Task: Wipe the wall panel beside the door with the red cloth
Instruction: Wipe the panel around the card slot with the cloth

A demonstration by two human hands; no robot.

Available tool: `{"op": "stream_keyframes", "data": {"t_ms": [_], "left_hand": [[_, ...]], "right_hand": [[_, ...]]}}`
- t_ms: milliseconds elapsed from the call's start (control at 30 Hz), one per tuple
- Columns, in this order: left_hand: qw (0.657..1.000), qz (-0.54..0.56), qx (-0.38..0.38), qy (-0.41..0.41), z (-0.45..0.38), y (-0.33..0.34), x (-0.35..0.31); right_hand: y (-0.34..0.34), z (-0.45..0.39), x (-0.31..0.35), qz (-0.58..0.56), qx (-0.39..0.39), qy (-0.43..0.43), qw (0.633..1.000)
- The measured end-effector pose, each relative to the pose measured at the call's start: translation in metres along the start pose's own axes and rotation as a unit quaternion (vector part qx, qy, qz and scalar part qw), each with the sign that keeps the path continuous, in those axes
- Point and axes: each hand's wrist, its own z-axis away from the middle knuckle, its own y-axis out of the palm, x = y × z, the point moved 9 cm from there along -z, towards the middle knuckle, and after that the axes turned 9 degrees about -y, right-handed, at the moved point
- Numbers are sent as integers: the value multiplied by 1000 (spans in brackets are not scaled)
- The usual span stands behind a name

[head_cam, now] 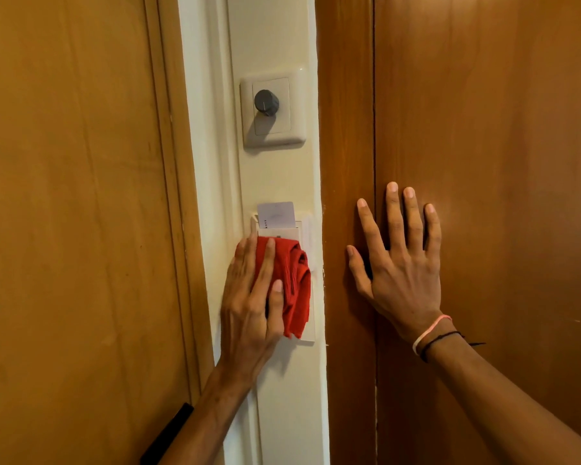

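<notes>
The fingers of the left hand lie spread and flat over the bunched red fabric cloth, pinning it against the narrow cream-painted wall panel; the thumb presses the cloth's lower part. The cloth is folded into a loose roll whose long axis runs roughly from 12 o'clock to 6 o'clock, its top by the fingertips and its lower end hanging toward 6 o'clock, past the thumb. It covers the lower part of a cream plastic card-holder plate, whose bottom right corner shows beneath the cloth.

Directly at 12 o'clock from the cloth, a pale rectangular key card stands upright in the holder's slot, just beside the fingertips. Farther toward 12 o'clock, well apart from the hand, sits a cream square switch plate with a round dark grey knob jutting out from the wall.

At 3 o'clock from the cloth, the right hand rests palm-flat and empty on the reddish-brown wooden surface, fingers wide and pointing to 12 o'clock. Its wrist carries a thin pink band and a thin black cord. At 9 o'clock from the cloth lies a lighter brown wooden door, edged by cream moulding. A black strip crosses the left forearm near the frame's bottom edge.
</notes>
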Motion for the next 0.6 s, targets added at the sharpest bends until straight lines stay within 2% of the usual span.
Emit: {"op": "stream_keyframes", "data": {"t_ms": [233, 400, 500, 600], "left_hand": [[1000, -8, 8, -14, 21, 13, 6], [992, 98, -51, -55, 22, 2, 14], [991, 42, -118, -40, 24, -8, 14], [988, -6, -148, -34, 33, -5, 5]], "right_hand": [[0, 2, 0, -4, -1, 0, 1000], [-1, 1, 0, -6, -8, -1, 1000], [-1, 1, 0, -5, -10, -2, 1000], [-1, 1, -1, -3, -8, -1, 1000]]}}
